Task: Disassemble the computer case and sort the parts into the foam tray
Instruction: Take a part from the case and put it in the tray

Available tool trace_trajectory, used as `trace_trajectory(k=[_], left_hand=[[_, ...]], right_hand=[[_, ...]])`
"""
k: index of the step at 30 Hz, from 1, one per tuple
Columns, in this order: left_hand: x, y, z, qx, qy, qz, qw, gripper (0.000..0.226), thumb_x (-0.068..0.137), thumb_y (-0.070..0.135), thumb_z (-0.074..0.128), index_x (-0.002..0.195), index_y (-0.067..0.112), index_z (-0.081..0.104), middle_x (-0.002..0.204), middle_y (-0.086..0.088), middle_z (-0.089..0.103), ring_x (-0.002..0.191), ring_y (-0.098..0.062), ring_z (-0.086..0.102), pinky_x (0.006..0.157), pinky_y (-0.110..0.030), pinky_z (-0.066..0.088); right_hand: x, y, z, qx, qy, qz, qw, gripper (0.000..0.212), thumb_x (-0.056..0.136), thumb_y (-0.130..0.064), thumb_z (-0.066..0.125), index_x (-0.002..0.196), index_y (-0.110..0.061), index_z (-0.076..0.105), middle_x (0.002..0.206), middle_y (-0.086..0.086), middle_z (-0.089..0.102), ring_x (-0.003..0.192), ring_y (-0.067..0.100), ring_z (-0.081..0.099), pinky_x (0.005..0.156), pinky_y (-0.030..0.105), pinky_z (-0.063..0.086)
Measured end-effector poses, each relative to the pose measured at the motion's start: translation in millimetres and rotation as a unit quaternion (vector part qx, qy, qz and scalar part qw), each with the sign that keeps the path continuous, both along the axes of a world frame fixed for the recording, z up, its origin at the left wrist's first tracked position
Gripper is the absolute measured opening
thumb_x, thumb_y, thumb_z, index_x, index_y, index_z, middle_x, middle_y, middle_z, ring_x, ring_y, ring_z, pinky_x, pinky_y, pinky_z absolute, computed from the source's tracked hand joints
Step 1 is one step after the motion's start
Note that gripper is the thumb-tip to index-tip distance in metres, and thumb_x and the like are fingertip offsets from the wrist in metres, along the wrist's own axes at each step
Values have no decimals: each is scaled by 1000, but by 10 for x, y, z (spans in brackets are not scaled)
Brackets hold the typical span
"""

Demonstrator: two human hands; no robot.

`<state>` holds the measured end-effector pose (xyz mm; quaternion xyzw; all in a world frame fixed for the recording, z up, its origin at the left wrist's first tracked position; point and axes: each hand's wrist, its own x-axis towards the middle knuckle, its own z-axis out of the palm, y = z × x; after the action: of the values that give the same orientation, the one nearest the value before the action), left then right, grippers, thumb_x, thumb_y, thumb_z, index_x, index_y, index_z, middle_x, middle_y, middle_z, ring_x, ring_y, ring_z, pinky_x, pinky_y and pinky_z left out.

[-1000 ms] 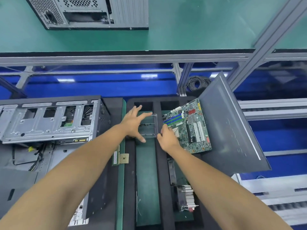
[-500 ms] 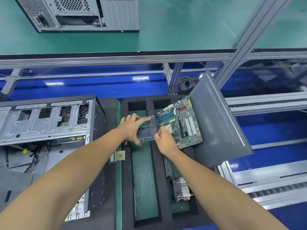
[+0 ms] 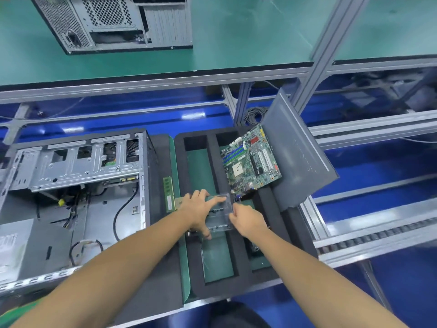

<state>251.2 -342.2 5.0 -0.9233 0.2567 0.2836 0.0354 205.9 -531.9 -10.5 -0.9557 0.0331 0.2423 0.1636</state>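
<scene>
A clear plastic box [image 3: 218, 215] with small dark screws inside sits over the long left slot of the black foam tray [image 3: 238, 268]. My left hand [image 3: 197, 209] spans its left side, fingers spread over the lid and thumb at the near edge. My right hand [image 3: 246, 220] pinches the box's right edge. The green motherboard [image 3: 251, 162] lies tilted in the tray's right slot. The opened computer case [image 3: 75, 185] lies on its side at the left.
A grey side panel [image 3: 298, 159] leans on the tray's right edge. A green RAM stick [image 3: 169, 194] lies between case and tray. Another computer case [image 3: 113, 22] stands on the far green bench. A roller conveyor [image 3: 378, 235] runs on the right.
Both hands have drawn the clear box toward me along the tray's left slot, away from the motherboard. The camera has tilted, so the scene sits lower in view.
</scene>
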Motion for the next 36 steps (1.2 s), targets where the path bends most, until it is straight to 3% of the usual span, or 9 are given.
trace_trajectory(k=[9, 21, 28, 31, 33, 35, 36], left_hand=[[-519, -81, -69, 18, -5, -29, 999, 136, 55, 71, 87, 155, 52, -4, 145, -11, 29, 136, -31, 29, 111, -53, 30], [-718, -3, -219, -7, 5, -21, 1000, 136, 61, 72, 82, 155, 51, -14, 155, -13, 23, 144, -32, 23, 119, -57, 22], [-710, 20, -241, -14, 16, -16, 1000, 140, 55, 83, 77, 156, 50, -13, 164, -15, 13, 152, -34, 13, 123, -55, 15], [-645, 34, -193, -55, 29, -8, 998, 130, 61, 93, 63, 159, 48, -9, 167, -20, 6, 155, -35, 6, 125, -50, 7], [-612, -20, -76, -123, 30, 13, 992, 113, 73, 90, 56, 161, 42, 3, 164, -15, 13, 153, -34, 12, 124, -49, 8], [-637, -117, 88, -207, 51, 57, 975, 96, 83, 81, 57, 158, 34, 19, 153, -4, 24, 145, -30, 24, 122, -47, 16], [-672, -169, 180, -249, 79, 80, 962, 94, 84, 78, 59, 156, 29, 22, 146, -1, 26, 139, -26, 27, 120, -46, 21]], right_hand=[[-452, -18, -63, -28, 18, 27, 999, 14, 97, -32, 45, 94, -20, 51, 109, 12, 69, 96, 35, 66, 69, 36, 40], [-520, 8, -143, -81, 25, 68, 994, 31, 100, -34, 42, 119, -17, 59, 117, 9, 68, 104, 32, 65, 72, 36, 40], [-492, 7, -128, -108, 11, 86, 990, 36, 100, -44, 39, 111, -17, 60, 107, 8, 71, 95, 31, 67, 68, 35, 40], [-426, 27, -77, -87, -54, 21, 995, 36, 102, -49, 34, 106, -18, 53, 97, 8, 71, 89, 32, 68, 65, 37, 40], [-335, 60, -14, 8, -85, -94, 992, 31, 102, -44, 34, 96, -18, 50, 88, 4, 67, 83, 32, 63, 67, 38, 40], [-182, 131, 83, 148, -88, -242, 955, 27, 100, -36, 37, 92, -18, 55, 86, 1, 64, 81, 28, 58, 69, 38, 40], [-78, 180, 133, 225, -88, -317, 917, 26, 99, -32, 39, 91, -18, 59, 86, 1, 64, 81, 26, 58, 70, 38, 40]])
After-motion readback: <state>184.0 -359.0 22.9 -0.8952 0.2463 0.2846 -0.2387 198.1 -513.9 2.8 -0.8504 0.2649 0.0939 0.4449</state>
